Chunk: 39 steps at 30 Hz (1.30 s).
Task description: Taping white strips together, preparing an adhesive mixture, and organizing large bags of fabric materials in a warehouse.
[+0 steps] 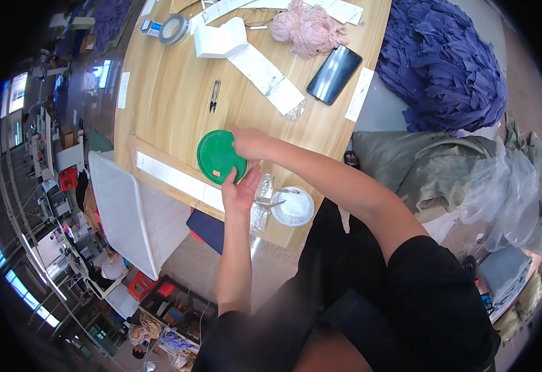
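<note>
Your tabletop [159,93] is pale wood. Take the black phone [334,74] as your mark: a pink yarn bundle [308,28] lies just beyond it, a long white strip [264,74] beside it toward the middle, black thread snips [214,96] past that. A round white container [293,206] sits at the near edge, well short of the phone.

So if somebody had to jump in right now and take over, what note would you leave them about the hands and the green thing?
Left hand: grips the near edge of the round green plastic lid.
Right hand: holds the lid's far edge from above.
The lid is held over the light wooden table, at its near edge.
The round clear plastic tub stands open just right of the left hand; small metal tweezers lie at its rim.
Done: lid is off the tub.
Left: lid is not set down or put back yet.
</note>
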{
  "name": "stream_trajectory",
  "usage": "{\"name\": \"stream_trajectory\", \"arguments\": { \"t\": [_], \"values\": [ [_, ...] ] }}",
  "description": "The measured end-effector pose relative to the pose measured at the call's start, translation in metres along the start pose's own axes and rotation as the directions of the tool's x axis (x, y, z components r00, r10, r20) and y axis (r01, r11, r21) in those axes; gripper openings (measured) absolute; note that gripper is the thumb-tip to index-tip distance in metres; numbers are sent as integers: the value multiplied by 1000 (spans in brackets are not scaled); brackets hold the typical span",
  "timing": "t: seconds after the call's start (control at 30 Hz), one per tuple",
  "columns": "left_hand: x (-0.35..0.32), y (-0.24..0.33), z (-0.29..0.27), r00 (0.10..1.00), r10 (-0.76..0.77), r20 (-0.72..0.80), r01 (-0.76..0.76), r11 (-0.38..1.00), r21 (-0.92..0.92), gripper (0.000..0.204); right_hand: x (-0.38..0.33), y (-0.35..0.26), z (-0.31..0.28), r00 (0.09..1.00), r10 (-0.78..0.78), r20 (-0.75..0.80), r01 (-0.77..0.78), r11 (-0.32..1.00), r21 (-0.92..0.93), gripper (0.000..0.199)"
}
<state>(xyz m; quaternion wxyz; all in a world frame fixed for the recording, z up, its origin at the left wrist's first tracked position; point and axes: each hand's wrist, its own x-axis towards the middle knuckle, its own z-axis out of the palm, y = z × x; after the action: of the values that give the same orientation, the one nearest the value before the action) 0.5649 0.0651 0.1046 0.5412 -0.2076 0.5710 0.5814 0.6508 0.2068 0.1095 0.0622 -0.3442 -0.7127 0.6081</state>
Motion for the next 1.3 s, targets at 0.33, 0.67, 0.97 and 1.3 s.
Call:
{"name": "stream_trajectory", "arguments": {
  "t": [0.33, 0.67, 0.97, 1.3],
  "values": [
    [27, -5, 7, 992, 102, 72, -103, 995, 5, 35, 31, 48, 19, 994, -26, -108, 38, 993, 115, 27],
    [-112, -87, 151, 813, 54, 580, -519, 519, 679, 58, -226, 83, -105, 761, 199, -618, 347, 680, 646, 48],
    [37, -154, 196, 233, -556, 798, -837, -533, -127, 55, -262, 376, -119, 82, 579, -811, 215, 784, 582, 40],
    [93, -139, 159, 75, -613, 787, -772, -536, -343, 45, 67, 412, -126, 530, 582, -617, 485, 389, 783, 40]
  ]
}}
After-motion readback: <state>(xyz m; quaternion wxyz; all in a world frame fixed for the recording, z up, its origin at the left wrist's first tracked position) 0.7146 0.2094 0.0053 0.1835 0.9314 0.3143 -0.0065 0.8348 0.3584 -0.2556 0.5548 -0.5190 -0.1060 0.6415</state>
